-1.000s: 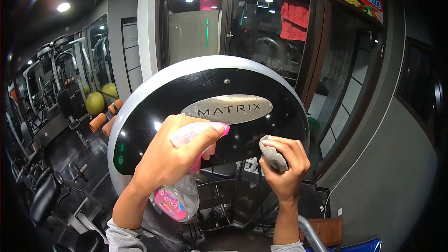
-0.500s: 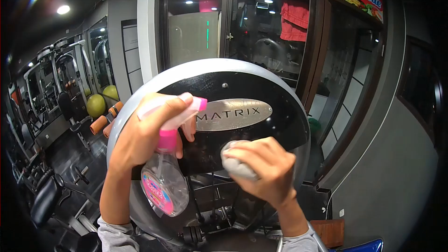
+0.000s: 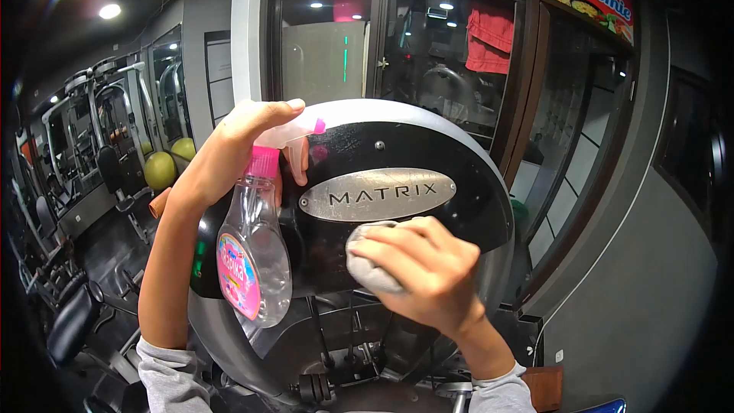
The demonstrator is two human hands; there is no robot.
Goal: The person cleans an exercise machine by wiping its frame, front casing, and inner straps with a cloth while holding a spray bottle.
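Note:
My left hand (image 3: 222, 149) is closed round the neck of a clear spray bottle (image 3: 256, 260) with a pink collar and a pink nozzle tip. The bottle hangs nearly upright, its nozzle pointing right, in front of the machine's black panel (image 3: 451, 145). Bunched in my right hand (image 3: 428, 275) is a grey cloth (image 3: 371, 260), held just below the oval metal MATRIX plate (image 3: 382, 194). Whether the cloth touches the panel I cannot tell. My left fingers are partly hidden behind the sprayer.
A pale curved rim (image 3: 397, 111) frames the machine's panel. Behind it stand glass doors (image 3: 451, 99) with a red cloth (image 3: 489, 38) hanging there. Gym machines (image 3: 99, 115) and a green ball (image 3: 160, 170) are at left; a grey wall (image 3: 612, 260) is at right.
My left hand and the spray bottle have moved up and left, uncovering the whole MATRIX plate. My right hand with the cloth has shifted slightly left. The view has tilted a little.

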